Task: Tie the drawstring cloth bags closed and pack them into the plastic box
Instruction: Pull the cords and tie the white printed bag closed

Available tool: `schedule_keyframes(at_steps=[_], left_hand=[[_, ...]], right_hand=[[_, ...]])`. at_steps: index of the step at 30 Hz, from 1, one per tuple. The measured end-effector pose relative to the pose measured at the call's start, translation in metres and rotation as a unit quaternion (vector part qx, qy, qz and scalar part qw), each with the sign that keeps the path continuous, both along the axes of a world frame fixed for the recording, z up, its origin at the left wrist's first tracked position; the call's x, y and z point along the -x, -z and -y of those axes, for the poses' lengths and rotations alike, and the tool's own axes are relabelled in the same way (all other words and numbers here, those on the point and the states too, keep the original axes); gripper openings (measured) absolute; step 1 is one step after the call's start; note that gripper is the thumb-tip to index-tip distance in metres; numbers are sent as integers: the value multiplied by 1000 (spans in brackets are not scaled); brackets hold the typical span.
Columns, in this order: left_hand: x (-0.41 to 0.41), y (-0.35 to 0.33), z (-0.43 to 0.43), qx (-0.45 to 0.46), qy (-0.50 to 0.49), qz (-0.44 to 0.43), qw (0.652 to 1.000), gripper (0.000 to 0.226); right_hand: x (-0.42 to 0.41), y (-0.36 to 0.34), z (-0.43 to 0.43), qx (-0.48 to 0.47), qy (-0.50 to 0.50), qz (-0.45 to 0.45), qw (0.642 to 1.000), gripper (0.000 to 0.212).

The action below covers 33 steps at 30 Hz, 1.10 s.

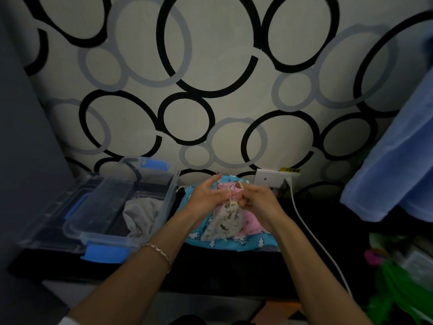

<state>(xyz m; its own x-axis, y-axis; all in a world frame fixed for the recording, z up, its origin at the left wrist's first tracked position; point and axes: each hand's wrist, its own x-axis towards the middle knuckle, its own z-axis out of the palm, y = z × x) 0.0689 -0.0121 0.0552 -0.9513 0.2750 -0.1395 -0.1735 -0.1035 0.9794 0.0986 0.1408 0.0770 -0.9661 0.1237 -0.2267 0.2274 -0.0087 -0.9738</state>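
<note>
The cloth bag lies on a spread cloth; the plastic box sits at its 9 o'clock, the wall socket at 1 o'clock.

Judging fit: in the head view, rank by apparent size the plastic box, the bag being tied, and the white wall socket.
plastic box
bag
wall socket; the socket is farther back, so its rank is unsure.
</note>
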Motion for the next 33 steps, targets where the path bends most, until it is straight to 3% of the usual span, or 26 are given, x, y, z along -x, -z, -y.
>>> schedule_keyframes(at_steps=[6, 9, 12, 15, 18, 28, 33], left_hand=[[-1, 5, -1, -71, -48, 43, 995, 75], [-5, 1, -3, 25, -57, -25, 998, 68], [-7, -9, -6, 83, -33, -125, 988, 29], [-6, -13, -7, 137, -21, -197, 971, 17], [-7, -14, -7, 146, -24, -226, 963, 23], [-4, -11, -8, 130, -42, -173, 975, 61], [-2, -4, -4, 90, 41, -98, 990, 74]], right_hand=[[0, -4, -2, -106, 7, -38, 994, 18], [1, -3, 0, -170, -8, -54, 984, 10], [1, -4, 0, -222, -34, -72, 972, 8], [-1, -7, -2, -219, -55, -75, 971, 11], [-2, -11, -6, -193, -85, -64, 976, 14], [-7, -5, -11, -141, -110, -55, 982, 10], [-4, 0, -10, -132, -73, -63, 987, 13]])
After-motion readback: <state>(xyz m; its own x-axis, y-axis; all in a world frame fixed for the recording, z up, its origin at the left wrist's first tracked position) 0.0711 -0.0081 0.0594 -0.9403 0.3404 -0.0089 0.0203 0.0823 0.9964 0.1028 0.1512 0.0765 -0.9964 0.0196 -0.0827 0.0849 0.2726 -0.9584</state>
